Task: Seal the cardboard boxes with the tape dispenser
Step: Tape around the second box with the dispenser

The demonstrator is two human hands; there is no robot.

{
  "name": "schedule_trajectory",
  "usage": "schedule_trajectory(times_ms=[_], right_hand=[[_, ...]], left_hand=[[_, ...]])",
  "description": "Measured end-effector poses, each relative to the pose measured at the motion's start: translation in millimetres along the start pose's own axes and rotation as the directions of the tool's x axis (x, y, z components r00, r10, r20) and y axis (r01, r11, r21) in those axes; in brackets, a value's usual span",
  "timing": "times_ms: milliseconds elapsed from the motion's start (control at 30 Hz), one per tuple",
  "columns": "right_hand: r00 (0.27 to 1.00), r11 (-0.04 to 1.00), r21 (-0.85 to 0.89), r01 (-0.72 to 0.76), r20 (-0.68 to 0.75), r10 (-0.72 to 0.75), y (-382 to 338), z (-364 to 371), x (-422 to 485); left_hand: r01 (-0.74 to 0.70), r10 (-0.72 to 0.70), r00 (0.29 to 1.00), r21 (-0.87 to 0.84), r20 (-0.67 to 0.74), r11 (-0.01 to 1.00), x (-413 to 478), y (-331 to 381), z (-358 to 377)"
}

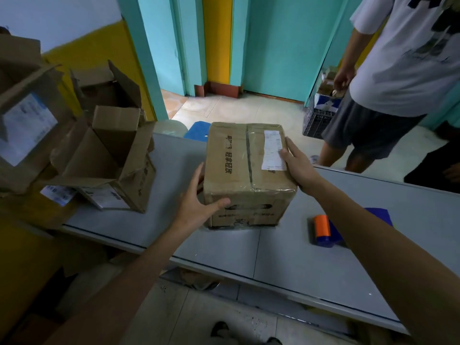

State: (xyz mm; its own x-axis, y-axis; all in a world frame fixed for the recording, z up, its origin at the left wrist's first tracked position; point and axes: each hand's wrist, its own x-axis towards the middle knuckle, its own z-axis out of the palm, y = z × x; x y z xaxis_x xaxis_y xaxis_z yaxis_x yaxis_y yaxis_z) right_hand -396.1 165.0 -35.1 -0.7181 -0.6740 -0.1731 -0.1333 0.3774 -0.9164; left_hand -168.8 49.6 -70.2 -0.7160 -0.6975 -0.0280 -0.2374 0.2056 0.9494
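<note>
A closed cardboard box [239, 165] with clear tape along its top seam and a white label stands on the grey table [311, 265]. My left hand [196, 202] holds its near left corner, thumb across the front face and fingers along the left side. My right hand [297, 163] lies on the box's right top edge, fingers straight, thumb on the label. The tape dispenser [323, 231], blue with an orange roll, lies on the table to the right of the box, partly hidden behind my right forearm.
An open empty cardboard box [112, 165] with raised flaps sits at the table's left end, with more open boxes [27, 115] stacked behind it. A person in a white shirt [398, 70] stands beyond the table at the right. A blue stool [198, 130] is behind the table.
</note>
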Motion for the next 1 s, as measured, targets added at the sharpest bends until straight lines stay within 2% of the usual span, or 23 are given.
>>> schedule_trajectory(times_ms=[67, 200, 400, 567, 767, 1000], right_hand=[[1.000, 1.000, -0.012, -0.011, -0.008, 0.011, -0.5, 0.7, -1.2], [0.999, 0.994, 0.107, -0.036, 0.002, 0.036, -3.2, -3.9, -5.2], [1.000, 0.982, 0.187, -0.003, 0.001, 0.003, -33.3, -29.0, -17.9], [0.997, 0.965, 0.256, 0.050, -0.075, -0.032, -51.5, -87.7, -44.1], [0.956, 0.974, 0.198, 0.106, -0.291, -0.045, -23.3, -214.4, -121.7], [0.857, 0.980, 0.200, 0.008, -0.507, 0.096, 50.6, -362.6, -254.5]], left_hand=[[0.021, -0.021, 0.999, -0.010, 0.037, 1.000, -1.0, -4.2, 1.5], [0.007, -0.007, 1.000, -0.007, 0.014, 1.000, 1.1, 3.1, -0.8], [-0.158, 0.163, 0.985, 0.086, -0.058, 0.984, -2.7, 60.5, -8.7], [-0.272, 0.279, 0.960, 0.127, -0.036, 0.954, -5.6, 111.6, 19.1], [-0.397, 0.388, 0.914, 0.063, 0.122, 0.916, -26.9, 165.1, 126.1], [-0.463, 0.468, 0.806, -0.106, 0.363, 0.880, -92.9, 211.1, 292.3]])
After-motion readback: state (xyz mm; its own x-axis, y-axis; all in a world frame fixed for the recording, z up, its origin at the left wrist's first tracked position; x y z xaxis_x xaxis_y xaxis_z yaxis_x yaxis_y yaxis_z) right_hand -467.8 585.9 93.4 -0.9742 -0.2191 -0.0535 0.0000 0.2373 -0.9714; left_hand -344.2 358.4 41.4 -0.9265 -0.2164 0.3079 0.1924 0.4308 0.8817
